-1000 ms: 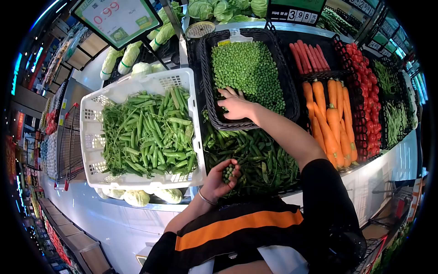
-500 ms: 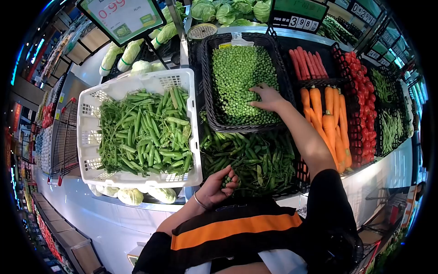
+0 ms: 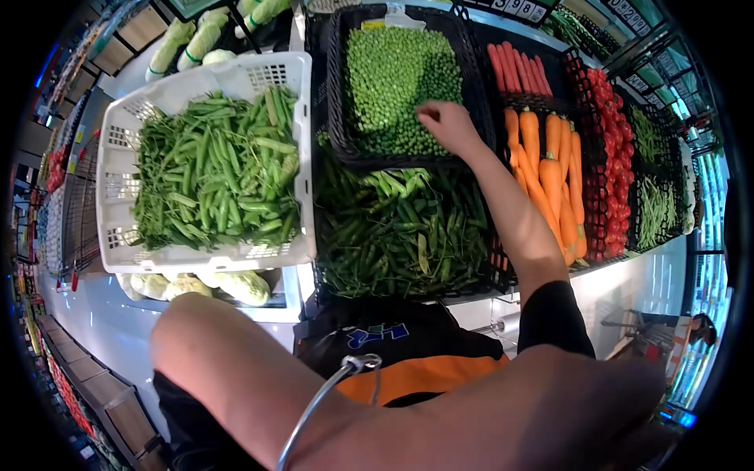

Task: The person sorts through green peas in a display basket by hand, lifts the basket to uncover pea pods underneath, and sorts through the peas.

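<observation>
My right hand (image 3: 451,128) is over the shelled green peas (image 3: 385,71), at the lower right of their black woven basket (image 3: 339,118). Its fingers are closed together, and whatever may be between them is hidden. My left hand (image 3: 542,400) is raised very near the camera, large and blurred across the bottom of the view. A silver bracelet (image 3: 318,400) circles that wrist. The left fingers cannot be made out. Below the basket lie dark green pods (image 3: 408,243), and to its left a white crate (image 3: 302,196) holds green pea pods (image 3: 220,173).
Right of the peas are carrots (image 3: 550,177), red root vegetables (image 3: 514,69) and red tomatoes (image 3: 616,157) in black baskets. Chinese cabbages (image 3: 204,39) lie behind the white crate, more cabbages (image 3: 243,288) below it. A shopping cart (image 3: 82,204) stands at the left.
My left hand has risen from beside the pods to close before the camera; peas showed in it before. My right hand's fingers have drawn together. The view has tilted down.
</observation>
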Demonstrator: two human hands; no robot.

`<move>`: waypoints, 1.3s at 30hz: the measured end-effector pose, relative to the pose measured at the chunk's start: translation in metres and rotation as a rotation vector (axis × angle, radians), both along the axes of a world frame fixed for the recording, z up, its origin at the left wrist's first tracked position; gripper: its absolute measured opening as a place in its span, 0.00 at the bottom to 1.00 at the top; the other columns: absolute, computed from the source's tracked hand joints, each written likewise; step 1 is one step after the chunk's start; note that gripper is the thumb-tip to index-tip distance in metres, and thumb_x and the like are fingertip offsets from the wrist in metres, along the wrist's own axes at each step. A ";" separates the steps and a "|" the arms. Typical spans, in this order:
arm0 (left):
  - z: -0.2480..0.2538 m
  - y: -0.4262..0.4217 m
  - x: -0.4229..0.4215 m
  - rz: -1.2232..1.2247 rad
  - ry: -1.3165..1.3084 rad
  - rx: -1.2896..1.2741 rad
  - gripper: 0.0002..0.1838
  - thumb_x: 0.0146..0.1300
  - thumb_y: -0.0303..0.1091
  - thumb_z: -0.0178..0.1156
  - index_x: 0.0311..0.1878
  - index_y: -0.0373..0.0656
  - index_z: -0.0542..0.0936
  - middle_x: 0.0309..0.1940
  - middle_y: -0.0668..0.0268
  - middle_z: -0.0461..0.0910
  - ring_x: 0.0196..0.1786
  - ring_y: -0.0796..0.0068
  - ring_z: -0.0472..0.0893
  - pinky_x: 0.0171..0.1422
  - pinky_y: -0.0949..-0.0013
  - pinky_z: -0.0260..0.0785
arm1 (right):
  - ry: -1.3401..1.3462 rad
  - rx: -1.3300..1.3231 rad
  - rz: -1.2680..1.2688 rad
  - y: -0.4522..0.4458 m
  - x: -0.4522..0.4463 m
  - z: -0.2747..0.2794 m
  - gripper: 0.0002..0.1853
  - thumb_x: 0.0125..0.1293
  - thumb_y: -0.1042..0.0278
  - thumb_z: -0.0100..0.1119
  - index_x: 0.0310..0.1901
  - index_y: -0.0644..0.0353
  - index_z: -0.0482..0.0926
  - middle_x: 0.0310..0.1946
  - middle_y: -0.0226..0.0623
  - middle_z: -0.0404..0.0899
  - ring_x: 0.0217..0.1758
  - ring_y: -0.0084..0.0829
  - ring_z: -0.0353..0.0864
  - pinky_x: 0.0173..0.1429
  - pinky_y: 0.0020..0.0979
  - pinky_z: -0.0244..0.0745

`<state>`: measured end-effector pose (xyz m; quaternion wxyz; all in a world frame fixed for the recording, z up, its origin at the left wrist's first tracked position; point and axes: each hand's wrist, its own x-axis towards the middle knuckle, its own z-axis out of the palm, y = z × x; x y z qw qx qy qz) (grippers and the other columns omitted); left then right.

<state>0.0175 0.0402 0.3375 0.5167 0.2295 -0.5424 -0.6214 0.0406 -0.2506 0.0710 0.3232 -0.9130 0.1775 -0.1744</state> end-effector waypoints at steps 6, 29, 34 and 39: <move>-0.019 -0.003 0.011 0.159 -0.076 -0.200 0.12 0.67 0.31 0.48 0.28 0.37 0.71 0.23 0.64 0.72 0.23 0.78 0.71 0.26 0.76 0.63 | -0.011 0.052 -0.047 -0.013 0.081 -0.010 0.13 0.62 0.67 0.52 0.45 0.60 0.81 0.37 0.42 0.82 0.39 0.39 0.81 0.44 0.35 0.75; -0.203 -0.129 0.121 0.539 0.692 0.855 0.13 0.71 0.39 0.44 0.34 0.42 0.69 0.24 0.70 0.67 0.20 0.85 0.62 0.15 0.84 0.48 | 0.128 0.048 -0.058 -0.033 0.135 -0.025 0.05 0.59 0.69 0.58 0.36 0.57 0.80 0.32 0.37 0.81 0.34 0.39 0.80 0.43 0.36 0.75; -0.231 -0.155 0.150 0.685 0.987 0.823 0.15 0.72 0.41 0.40 0.41 0.39 0.71 0.33 0.60 0.72 0.27 0.79 0.69 0.18 0.85 0.56 | -0.178 0.752 0.114 -0.013 0.070 0.044 0.08 0.58 0.68 0.62 0.34 0.65 0.81 0.28 0.30 0.81 0.35 0.22 0.79 0.41 0.26 0.73; -0.266 -0.152 0.159 0.598 1.144 0.835 0.13 0.71 0.40 0.43 0.39 0.40 0.70 0.31 0.63 0.69 0.25 0.80 0.66 0.18 0.83 0.54 | -0.064 0.359 -0.048 -0.043 0.071 0.006 0.08 0.58 0.67 0.62 0.36 0.61 0.82 0.27 0.34 0.81 0.31 0.26 0.80 0.38 0.30 0.73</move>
